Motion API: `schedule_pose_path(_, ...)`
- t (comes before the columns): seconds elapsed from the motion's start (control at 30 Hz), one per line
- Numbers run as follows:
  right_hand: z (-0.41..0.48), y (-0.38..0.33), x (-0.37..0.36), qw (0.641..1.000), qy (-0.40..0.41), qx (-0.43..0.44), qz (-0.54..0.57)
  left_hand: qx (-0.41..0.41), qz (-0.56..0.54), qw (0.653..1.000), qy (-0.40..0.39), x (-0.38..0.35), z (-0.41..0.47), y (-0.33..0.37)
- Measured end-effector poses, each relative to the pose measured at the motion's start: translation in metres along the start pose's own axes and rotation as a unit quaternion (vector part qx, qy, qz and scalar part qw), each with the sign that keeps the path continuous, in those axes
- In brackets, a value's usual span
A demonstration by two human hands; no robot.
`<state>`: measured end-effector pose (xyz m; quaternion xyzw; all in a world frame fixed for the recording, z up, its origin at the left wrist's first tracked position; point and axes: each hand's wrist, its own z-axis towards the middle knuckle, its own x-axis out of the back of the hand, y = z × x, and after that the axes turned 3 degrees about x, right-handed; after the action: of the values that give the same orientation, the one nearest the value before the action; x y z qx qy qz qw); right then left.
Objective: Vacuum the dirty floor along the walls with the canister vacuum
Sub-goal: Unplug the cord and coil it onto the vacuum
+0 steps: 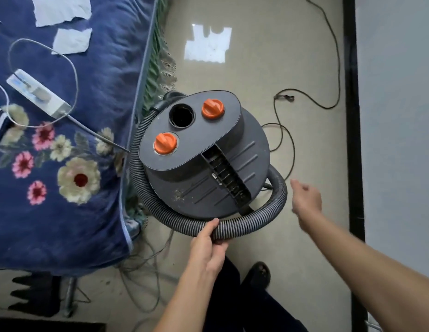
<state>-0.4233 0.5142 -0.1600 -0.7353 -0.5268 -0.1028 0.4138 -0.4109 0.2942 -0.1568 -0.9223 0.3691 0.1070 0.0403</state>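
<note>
Two orange knobs (213, 109) topped a dark vacuum (203, 188) that stood on the floor (256, 68) beside a bed (65, 212). Left hand (206, 243) gripped its ribbed hose (244, 226); right hand (304, 200) hovered nearby, fingers loose. The vacuum's small label (217, 179) was too tiny to read.

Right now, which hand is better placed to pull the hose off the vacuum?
The left hand: it grips the ribbed hose where it loops in front of the canister vacuum. The right hand is open beside the loop, holding nothing, so it would likely need to reach first.
</note>
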Motion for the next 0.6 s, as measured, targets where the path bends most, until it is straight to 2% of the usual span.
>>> schedule_pose_path(0.07, -0.029, 0.019, -0.006, 0.977, -0.11, -0.117, 0.138, 0.006, -0.002, 1.0, 0.0, -0.001, 0.0, -0.005)
schedule_pose_path(0.1, -0.043, 0.024, -0.007, 0.959, -0.163, -0.145, 0.182, 0.008, -0.002, 1.0, -0.001, 0.001, 0.003, -0.007)
schedule_pose_path(0.2, -0.064, 0.038, -0.009, 0.934, -0.263, -0.112, 0.215, 0.01, 0.024, 0.999, -0.026, 0.006, 0.008, -0.007)
schedule_pose_path(0.27, -0.067, 0.048, -0.011, 0.938, -0.27, -0.072, 0.204, 0.011, 0.051, 0.998, -0.042, 0.01, 0.008, -0.008)
schedule_pose_path(0.4, -0.066, 0.047, -0.023, 0.959, -0.216, -0.033, 0.182, -0.007, 0.079, 0.996, -0.037, 0.009, 0.01, -0.014)
schedule_pose_path(0.6, -0.053, 0.054, -0.043, 0.983, -0.144, -0.054, 0.102, -0.053, 0.098, 0.993, 0.028, 0.007, 0.029, -0.015)
